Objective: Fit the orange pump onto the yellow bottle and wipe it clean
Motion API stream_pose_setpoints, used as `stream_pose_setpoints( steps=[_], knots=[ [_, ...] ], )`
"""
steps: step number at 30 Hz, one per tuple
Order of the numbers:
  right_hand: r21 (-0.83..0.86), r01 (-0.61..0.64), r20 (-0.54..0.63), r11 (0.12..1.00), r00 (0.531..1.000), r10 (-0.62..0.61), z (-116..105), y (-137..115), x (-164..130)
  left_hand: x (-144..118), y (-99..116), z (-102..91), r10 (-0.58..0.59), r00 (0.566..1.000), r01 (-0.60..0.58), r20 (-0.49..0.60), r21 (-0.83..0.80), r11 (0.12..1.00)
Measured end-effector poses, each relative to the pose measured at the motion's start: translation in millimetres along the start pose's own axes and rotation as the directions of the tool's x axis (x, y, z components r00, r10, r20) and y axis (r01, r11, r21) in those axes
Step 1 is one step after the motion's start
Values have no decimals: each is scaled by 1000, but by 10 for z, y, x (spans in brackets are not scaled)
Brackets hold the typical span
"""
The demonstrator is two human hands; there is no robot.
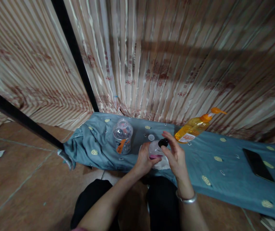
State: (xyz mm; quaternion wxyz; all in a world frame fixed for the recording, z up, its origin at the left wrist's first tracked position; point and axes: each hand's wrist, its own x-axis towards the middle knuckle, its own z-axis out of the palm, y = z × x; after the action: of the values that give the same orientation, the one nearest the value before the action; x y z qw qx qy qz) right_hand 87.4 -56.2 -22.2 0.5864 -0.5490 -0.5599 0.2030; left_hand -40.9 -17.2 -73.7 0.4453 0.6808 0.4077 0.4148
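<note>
My left hand [145,158] grips a small clear bottle [155,149] that has pink liquid at its bottom. My right hand [176,154] pinches the bottle's black cap [163,142] at the top with the fingertips. Both hands are over the front edge of a low surface covered with a blue-grey patterned cloth [224,166]. A white tissue [162,164] lies under the hands. A silver bangle sits on my right wrist.
A clear plastic jar [122,136] with an orange label stands left of the hands. An orange pump bottle [196,126] leans at the back. A small white cap [151,137] lies on the cloth. A black phone [258,164] lies at the right. Striped curtain behind; tiled floor left.
</note>
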Motion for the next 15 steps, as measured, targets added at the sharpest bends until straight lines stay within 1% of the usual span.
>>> stream_pose_setpoints(
  steps=[5, 7, 10, 12, 15],
  knots=[
    [-55, -51, -127, 997, 991, 44, 50, 47, 3, -8, -7, -13, -9, 1000, 9, 10, -22, 1000],
    [-38, -45, -114, 998, 993, 41, 52, 43, -1, -6, -10, -13, -9, 1000, 9, 9, -20, 1000],
    [6, -22, -29, 1000, 999, 22, 27, 4, -5, -4, -11, -6, 2, 1000, -2, 4, -13, 1000],
    [24, -18, 0, 1000, 1000, 18, 11, -13, -3, -5, -14, -1, 9, 1000, -9, 0, -9, 1000],
    [13, -39, -46, 999, 998, 40, 14, 3, 1, -8, -24, 6, 5, 1000, -5, -1, -4, 1000]
  ],
)
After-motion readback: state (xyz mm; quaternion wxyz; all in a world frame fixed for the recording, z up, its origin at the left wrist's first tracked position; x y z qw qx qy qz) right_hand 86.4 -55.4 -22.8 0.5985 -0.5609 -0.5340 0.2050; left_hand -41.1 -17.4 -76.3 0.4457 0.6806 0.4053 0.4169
